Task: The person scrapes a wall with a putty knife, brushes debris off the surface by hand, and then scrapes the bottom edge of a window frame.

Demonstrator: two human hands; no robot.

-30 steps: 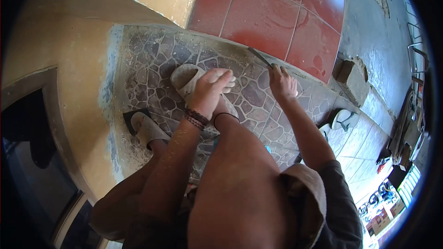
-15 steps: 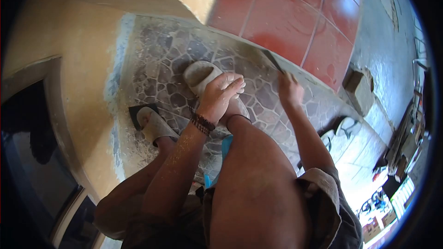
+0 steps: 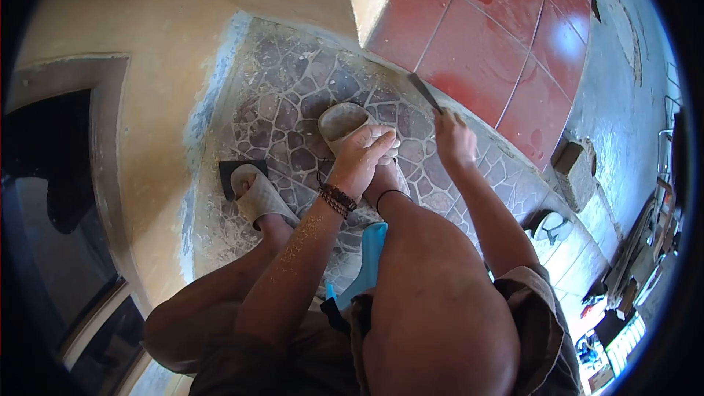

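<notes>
My right hand is closed round the end of a narrow, dark knife-like blade, which points forward and left toward the edge of the red-tiled step. My left hand is over my sandalled foot, its fingers curled together; what they hold, if anything, is hidden. Beneath and just ahead of that hand shows a pale slide sandal. Dark braided bracelets circle my left wrist, and yellowish specks dust the forearm.
Red tiles form a raised step ahead. Stone-patterned floor carries pale crumbs beside the yellow wall. My other sandal rests partly on a dark square. A blue object shows between my legs. Right are a block and flip-flops.
The camera view has shifted, moving the floor and step to the right in the picture. My right hand and the blade have moved a little left toward my left hand. More of the blue object shows.
</notes>
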